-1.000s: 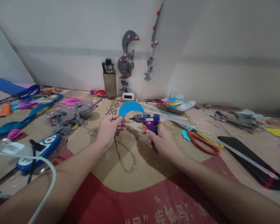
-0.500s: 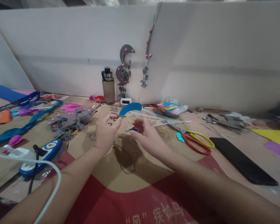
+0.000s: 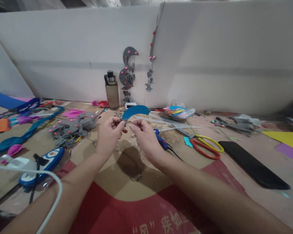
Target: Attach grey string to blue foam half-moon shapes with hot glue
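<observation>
My left hand (image 3: 109, 133) is closed in a pinch on the left end of a blue crescent-shaped piece (image 3: 136, 111), which looks like felt and arches up to the right. Close beside it, my right hand (image 3: 144, 135) has thumb and forefinger pressed together just under the crescent; whatever is between those fingertips is hidden. A blue glue gun (image 3: 161, 140) lies on the table right behind my right hand, its black cord trailing toward me. Below the hands, a thin cord with a small clump (image 3: 136, 177) rests on the cardboard (image 3: 122, 191).
Red-and-yellow-handled scissors (image 3: 205, 148) and a black case (image 3: 254, 165) lie on the right. At the back stand a bottle (image 3: 111, 91) and a dish of scraps (image 3: 179, 113). Grey felt pieces (image 3: 68, 128) and a blue power strip (image 3: 44, 167) are on the left, with a white cable (image 3: 56, 180) crossing.
My right hand has moved away from the glue gun, which now lies on the table, and come in beside my left hand. The blue crescent has shifted slightly and stays in my left hand.
</observation>
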A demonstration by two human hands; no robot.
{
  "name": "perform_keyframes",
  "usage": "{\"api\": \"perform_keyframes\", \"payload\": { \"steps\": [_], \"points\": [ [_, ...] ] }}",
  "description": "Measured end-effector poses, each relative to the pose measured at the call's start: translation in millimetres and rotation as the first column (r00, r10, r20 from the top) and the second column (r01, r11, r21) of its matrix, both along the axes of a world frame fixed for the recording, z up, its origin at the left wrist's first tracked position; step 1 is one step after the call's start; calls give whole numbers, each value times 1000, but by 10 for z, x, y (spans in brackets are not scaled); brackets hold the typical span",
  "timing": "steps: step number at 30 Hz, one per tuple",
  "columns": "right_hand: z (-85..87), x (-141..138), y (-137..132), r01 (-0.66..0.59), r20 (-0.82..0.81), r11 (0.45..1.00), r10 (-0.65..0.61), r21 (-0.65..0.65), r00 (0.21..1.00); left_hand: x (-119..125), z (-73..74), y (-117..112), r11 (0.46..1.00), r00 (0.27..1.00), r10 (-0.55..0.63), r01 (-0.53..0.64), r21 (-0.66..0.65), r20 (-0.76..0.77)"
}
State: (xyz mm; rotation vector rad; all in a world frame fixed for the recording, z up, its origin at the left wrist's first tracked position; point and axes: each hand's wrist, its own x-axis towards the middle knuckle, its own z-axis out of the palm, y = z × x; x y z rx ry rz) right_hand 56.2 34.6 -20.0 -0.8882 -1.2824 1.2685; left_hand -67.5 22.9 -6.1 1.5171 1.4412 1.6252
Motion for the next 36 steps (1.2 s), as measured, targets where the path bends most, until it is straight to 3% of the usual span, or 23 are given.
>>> {"api": "perform_keyframes", "payload": {
  "steps": [3, 10, 16, 24, 31, 36],
  "points": [
    [-25, 19, 66, 44, -7, 998, -43, 47, 999, 29, -30, 19, 995, 991, -75, 82, -60, 107],
    [-71, 11, 105, 90, -104, 992, -81, 89, 991, 76, -82, 25, 973, 922, -187, 221, -65, 340],
    [-81, 18, 110, 107, -110, 987, -94, 118, 990, 119, -67, -2, 965, 899, -187, 244, -99, 396],
    [-90, 27, 112, 114, -99, 992, -108, 56, 989, 128, -91, -13, 958, 882, -216, 275, -85, 419],
    [-107, 40, 127, 38, -95, 999, -36, 17, 995, 109, -96, -5, 935, 839, -277, 347, -70, 468],
    [-103, 58, 131, -74, -169, 996, 63, -58, 984, 59, -81, 31, 882, 782, -336, 457, -117, 524]
  ]
}}
